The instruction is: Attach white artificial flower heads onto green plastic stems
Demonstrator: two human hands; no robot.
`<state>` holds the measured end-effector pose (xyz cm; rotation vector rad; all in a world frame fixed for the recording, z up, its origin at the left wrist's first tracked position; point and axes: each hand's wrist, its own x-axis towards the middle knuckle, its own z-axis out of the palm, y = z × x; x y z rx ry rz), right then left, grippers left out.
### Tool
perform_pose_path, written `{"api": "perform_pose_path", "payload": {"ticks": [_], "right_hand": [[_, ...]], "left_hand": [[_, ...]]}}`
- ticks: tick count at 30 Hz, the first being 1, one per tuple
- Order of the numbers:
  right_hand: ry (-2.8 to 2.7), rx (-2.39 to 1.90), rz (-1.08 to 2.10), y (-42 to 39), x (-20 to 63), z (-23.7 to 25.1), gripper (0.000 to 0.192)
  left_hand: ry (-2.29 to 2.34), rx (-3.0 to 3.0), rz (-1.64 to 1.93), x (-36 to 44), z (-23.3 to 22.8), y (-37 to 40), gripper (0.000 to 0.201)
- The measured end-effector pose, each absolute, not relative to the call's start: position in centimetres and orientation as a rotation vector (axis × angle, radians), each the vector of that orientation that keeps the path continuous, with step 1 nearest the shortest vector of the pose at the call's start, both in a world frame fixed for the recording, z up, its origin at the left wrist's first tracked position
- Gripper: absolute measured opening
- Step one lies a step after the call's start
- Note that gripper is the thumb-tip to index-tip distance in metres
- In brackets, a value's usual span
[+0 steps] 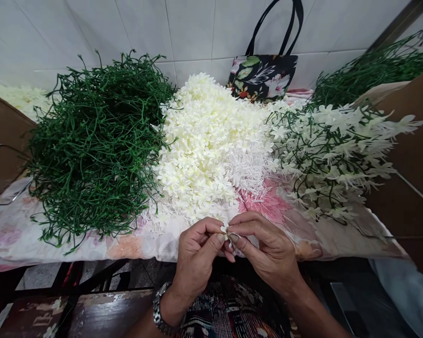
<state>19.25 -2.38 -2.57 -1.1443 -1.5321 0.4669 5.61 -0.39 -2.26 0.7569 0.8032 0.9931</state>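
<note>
Holds a small white flower [224, 228] midway between left hand [195, 256] and right hand [272, 251], pinched by both and nearer to neither, at the near edge of the table [162, 245], with long axis unclear

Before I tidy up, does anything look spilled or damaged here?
Yes: the brown bench, lower left, looks chipped, and what seem to be stray white blossoms lie on it, apart from the cream blossom pile.

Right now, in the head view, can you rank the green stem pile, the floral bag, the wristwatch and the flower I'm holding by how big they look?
From largest to smallest, by looks alone:
1. Green stem pile
2. Floral bag
3. Wristwatch
4. Held flower
</note>
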Motion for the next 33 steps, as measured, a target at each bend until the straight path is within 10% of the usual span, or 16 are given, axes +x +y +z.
{"api": "perform_pose_path", "payload": {"ticks": [33], "right_hand": [[-1.838, -1.144, 0.281, -2.6, 18.9, -2.8, 0.016]], "left_hand": [[0.974, 1.154, 1.034, 4.8, -2.7, -1.0, 0.015]]}}
